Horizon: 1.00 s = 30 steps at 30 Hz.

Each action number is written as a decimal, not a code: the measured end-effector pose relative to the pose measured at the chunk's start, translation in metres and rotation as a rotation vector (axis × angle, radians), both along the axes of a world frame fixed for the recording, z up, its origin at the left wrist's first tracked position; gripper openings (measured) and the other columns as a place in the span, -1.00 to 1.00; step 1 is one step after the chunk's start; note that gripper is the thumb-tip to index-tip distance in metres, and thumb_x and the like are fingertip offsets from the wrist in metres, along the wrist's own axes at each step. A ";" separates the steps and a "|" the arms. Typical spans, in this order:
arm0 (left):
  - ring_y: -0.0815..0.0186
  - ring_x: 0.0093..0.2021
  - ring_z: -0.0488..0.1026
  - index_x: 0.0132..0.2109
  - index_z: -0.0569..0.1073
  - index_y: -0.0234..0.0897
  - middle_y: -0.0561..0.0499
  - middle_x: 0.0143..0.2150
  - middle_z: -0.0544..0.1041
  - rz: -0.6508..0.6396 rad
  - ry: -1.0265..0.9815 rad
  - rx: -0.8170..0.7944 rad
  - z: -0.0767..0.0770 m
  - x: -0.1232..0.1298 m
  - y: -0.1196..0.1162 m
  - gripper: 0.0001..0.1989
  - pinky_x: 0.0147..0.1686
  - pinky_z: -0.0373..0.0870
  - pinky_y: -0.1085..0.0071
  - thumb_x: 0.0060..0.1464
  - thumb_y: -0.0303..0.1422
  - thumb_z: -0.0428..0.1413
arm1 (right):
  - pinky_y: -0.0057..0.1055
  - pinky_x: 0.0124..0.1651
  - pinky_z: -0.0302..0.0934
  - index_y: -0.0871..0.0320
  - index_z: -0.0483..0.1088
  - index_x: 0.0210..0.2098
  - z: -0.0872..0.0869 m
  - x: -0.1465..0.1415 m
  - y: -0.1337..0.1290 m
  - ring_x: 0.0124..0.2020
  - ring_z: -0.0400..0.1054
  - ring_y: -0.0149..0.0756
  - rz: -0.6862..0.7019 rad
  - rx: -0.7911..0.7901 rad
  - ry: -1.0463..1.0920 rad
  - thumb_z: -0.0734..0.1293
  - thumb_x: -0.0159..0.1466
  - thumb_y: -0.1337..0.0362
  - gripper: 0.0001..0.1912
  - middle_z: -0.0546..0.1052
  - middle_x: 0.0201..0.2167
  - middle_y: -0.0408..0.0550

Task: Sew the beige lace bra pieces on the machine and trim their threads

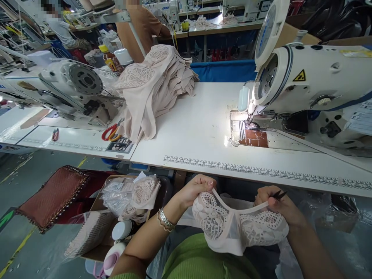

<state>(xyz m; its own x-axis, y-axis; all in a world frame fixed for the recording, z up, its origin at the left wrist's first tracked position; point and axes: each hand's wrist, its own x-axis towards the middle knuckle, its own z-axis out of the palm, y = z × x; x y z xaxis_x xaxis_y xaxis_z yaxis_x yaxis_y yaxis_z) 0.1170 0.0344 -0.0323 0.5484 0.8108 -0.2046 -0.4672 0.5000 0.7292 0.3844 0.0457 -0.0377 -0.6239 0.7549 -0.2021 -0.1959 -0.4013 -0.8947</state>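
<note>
A pale pink lace bra [221,228] is stretched between my hands over my lap, its two cups side by side. My left hand [202,185] pinches the upper edge of the left cup. At the other cup, my right hand [274,203] is closed on the bra's top edge. Dark pointed tips, apparently of small thread snips [279,195], stick out from the right fingers; the rest of that tool is hidden in the hand. Just beyond my hands runs the front edge of the white sewing table [197,135].
A sewing machine [314,77] with a lit needle area stands at right, another [72,81] at left. Beige bra pieces [159,85] are heaped between them, beside scissors [112,131]. A carton [99,248] and red stool [55,193] are at lower left. Co-workers sit behind.
</note>
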 end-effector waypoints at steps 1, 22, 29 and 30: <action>0.60 -0.70 -0.08 -0.64 0.05 -0.25 0.24 -0.70 0.05 -0.002 0.000 0.005 0.000 0.000 0.000 -0.27 -0.66 -0.16 0.54 -0.11 0.04 0.41 | -0.38 -0.63 -0.21 0.07 0.11 -0.66 0.000 0.000 0.000 -0.69 -0.15 -0.49 0.002 0.000 0.001 0.47 0.15 -0.19 -0.37 0.06 -0.72 -0.28; 0.22 -0.24 0.45 -0.27 0.55 -0.27 -0.07 -0.29 0.54 0.337 0.781 0.767 0.035 0.017 0.037 -0.78 -0.21 0.35 0.34 0.25 -0.21 0.17 | -0.35 -0.40 0.07 0.08 0.28 -0.51 0.063 0.008 -0.014 -0.57 0.14 -0.38 0.283 0.726 -0.331 0.13 0.44 -0.15 -0.45 0.25 -0.62 -0.20; 0.16 -0.17 0.47 0.00 0.53 -0.37 -0.17 -0.16 0.60 0.196 0.814 1.193 0.041 0.036 -0.027 -0.70 -0.13 0.48 0.29 0.24 -0.24 0.23 | -0.44 -0.58 -0.07 0.10 0.40 -0.47 0.040 -0.002 -0.034 -0.67 0.07 -0.47 -0.077 0.738 -0.560 0.28 0.43 0.11 -0.64 0.24 -0.67 -0.25; 0.14 -0.16 0.47 0.02 0.51 -0.40 -0.19 -0.16 0.60 0.201 0.847 1.217 0.036 0.041 -0.032 -0.69 -0.12 0.48 0.26 0.23 -0.27 0.23 | -0.44 -0.58 -0.04 0.10 0.41 -0.47 0.036 -0.008 -0.035 -0.67 0.10 -0.46 -0.111 0.777 -0.594 0.28 0.43 0.14 -0.65 0.29 -0.67 -0.24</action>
